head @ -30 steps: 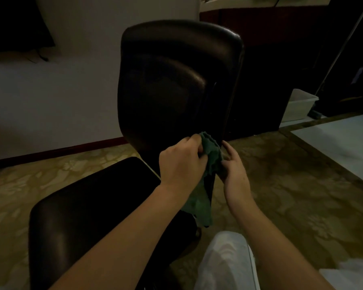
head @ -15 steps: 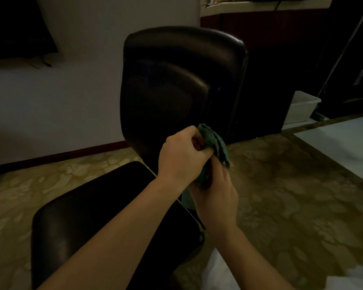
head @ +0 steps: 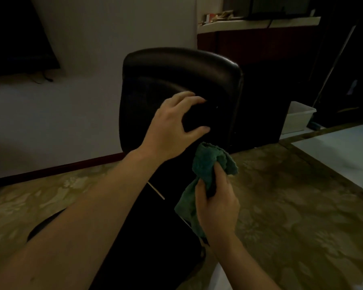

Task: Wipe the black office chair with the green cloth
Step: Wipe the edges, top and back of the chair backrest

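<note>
Up front in the head view, the left hand (head: 172,126) reaches toward the black office chair (head: 176,80) backrest, fingers spread and slightly curved, holding nothing. Lower, the right hand (head: 217,203) grips the bunched green cloth (head: 205,162) beside the backrest's lower edge.

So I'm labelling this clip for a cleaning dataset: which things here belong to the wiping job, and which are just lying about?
Job in hand:
black office chair
green cloth, bunched in the right hand
left hand, open in front of the chair

Just lying about:
white plastic bin
cluttered shelf
leaning pole
</note>
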Available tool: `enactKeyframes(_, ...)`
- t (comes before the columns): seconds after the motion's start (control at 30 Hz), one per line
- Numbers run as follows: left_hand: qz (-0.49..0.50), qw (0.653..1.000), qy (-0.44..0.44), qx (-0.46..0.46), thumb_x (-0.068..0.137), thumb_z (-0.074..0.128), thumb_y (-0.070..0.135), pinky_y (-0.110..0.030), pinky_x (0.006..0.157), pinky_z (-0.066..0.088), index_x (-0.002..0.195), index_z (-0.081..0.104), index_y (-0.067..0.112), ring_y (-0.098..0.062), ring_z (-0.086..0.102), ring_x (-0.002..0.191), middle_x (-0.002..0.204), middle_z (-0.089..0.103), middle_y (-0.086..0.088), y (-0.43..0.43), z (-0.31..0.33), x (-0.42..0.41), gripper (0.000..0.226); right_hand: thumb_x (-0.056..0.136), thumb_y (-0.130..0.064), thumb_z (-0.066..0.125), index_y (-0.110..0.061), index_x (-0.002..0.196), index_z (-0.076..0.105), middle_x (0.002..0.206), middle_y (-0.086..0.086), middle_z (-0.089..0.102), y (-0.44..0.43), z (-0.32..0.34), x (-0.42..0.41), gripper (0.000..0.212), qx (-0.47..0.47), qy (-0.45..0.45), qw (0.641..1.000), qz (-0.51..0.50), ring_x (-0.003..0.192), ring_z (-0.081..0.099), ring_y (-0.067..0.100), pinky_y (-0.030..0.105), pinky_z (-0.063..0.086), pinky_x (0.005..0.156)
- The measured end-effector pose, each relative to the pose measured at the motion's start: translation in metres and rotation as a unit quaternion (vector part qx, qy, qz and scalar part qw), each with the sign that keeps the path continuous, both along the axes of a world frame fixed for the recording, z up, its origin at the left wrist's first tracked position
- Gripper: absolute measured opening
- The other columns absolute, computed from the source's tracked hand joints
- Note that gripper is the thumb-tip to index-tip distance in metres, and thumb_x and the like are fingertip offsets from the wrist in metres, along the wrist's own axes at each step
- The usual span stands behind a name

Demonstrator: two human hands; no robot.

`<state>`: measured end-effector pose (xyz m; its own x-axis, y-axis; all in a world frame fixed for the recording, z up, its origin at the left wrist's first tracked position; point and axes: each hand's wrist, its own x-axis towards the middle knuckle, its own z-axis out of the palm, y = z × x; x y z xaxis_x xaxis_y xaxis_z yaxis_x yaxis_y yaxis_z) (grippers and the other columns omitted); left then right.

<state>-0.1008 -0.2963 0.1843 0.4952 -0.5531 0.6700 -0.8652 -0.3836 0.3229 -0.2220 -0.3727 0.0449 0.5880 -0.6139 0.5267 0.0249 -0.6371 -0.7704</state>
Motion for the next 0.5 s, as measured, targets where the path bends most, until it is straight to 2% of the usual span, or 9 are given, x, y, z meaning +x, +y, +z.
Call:
enactKeyframes(0.07,-0.012,1.0,-0.005,0.015,0.081,0.072,0.052,-0.047,0.112,0.037,0.14,0.048,0.033,-0.013,0.038,0.137,0.146,0.043,0.01,-0.003,0.002,0.005,0.066,0.089,-0.055,0.047,-0.024,0.146,0.039,0.134,0.0,0.058,0.001,0.004,0.002,0.065,-0.007,-0.002,1.0,0.001,0.103,0.065,0.022,0.042,0.056,0.075)
enactKeyframes(0.13,-0.022,0.999,-0.012,0.028,0.08,0.071,0.054,-0.048,0.114,0.034,0.146,0.041,0.033,-0.013,0.032,0.141,0.15,0.039,0.009,-0.005,0.006,0.007,0.075,0.089,-0.063,0.04,-0.025,0.147,0.038,0.129,0.001,0.062,0.001,0.003,0.004,0.069,-0.018,0.002,1.0,0.009,0.095,0.067,0.022,0.039,0.056,0.069)
enactKeyframes(0.2,-0.021,0.998,-0.033,0.05,0.081,0.069,0.055,-0.049,0.117,0.028,0.149,0.037,0.031,-0.015,0.027,0.145,0.154,0.036,0.007,-0.006,0.008,0.01,0.078,0.092,-0.057,0.032,-0.025,0.146,0.041,0.114,0.006,0.067,-0.002,-0.004,0.006,0.064,-0.038,0.016,0.999,0.01,0.076,0.066,0.024,0.032,0.047,0.055)
enactKeyframes(0.27,-0.008,0.996,-0.06,0.067,0.082,0.065,0.058,-0.05,0.118,0.025,0.148,0.038,0.029,-0.016,0.024,0.147,0.155,0.034,0.006,-0.007,0.007,0.012,0.077,0.093,-0.05,0.03,-0.023,0.143,0.046,0.106,0.01,0.069,-0.007,-0.014,0.005,0.059,-0.044,0.043,0.998,0.008,0.062,0.062,0.025,0.029,0.04,0.049)
enactKeyframes(0.37,0.003,0.994,-0.073,0.076,0.08,0.066,0.058,-0.05,0.117,0.027,0.147,0.037,0.028,-0.017,0.026,0.146,0.156,0.032,0.004,-0.009,0.002,0.012,0.08,0.092,-0.039,0.035,-0.021,0.141,0.049,0.117,0.011,0.066,-0.01,-0.03,-0.001,0.055,-0.029,0.087,0.995,0.028,0.058,0.059,0.025,0.032,0.043,0.049)
enactKeyframes(0.5,0.009,0.993,-0.088,0.073,0.079,0.064,0.058,-0.049,0.116,0.029,0.148,0.035,0.026,-0.019,0.027,0.146,0.157,0.03,0.002,-0.012,-0.002,0.015,0.082,0.093,-0.039,0.036,-0.02,0.141,0.049,0.101,0.012,0.068,-0.009,-0.028,0.0,0.053,-0.029,0.052,0.998,0.025,0.061,0.06,0.025,0.028,0.041,0.049)
